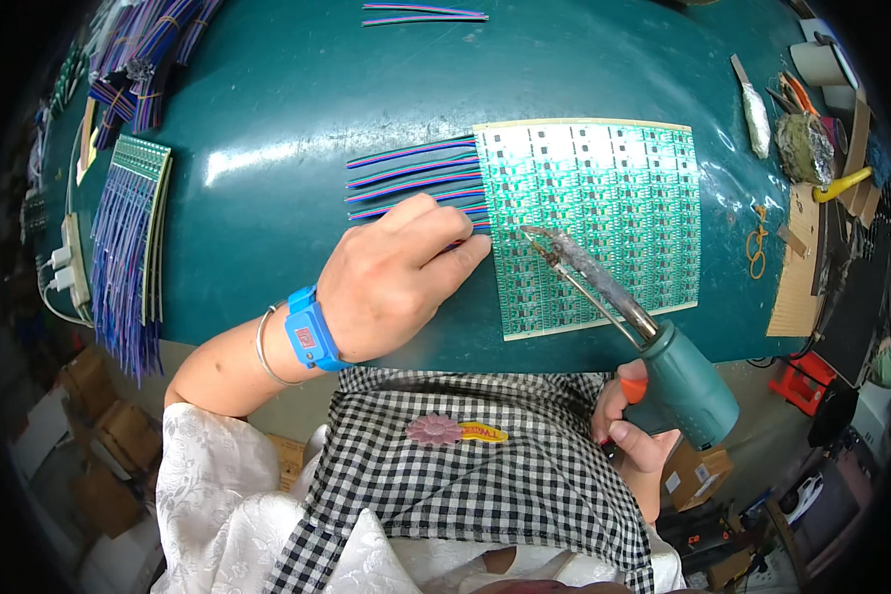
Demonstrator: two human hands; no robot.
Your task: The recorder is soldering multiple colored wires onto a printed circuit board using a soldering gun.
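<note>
A green circuit board panel (604, 228) with rows of small black chips lies flat on the table. Several striped ribbon wires (411, 160) stretch leftward from its left edge. My left hand (396, 272) is closed in a pinch on a ribbon wire at that edge, its fingertips mostly hiding the end. In my right hand (639, 436), below the table's front edge, is a green soldering gun (690, 381) with an orange trigger. Its tip reaches over the panel's left columns, just right of my left fingertips; whether it touches the board I cannot tell.
Wired boards (134, 238) are stacked at the left, with bundled ribbon wires (148, 45) behind them. Two loose wires (426, 14) lie at the far edge. To the right are scissors (757, 247), a wrapped blade (752, 109) and a cardboard piece (794, 267) with tools.
</note>
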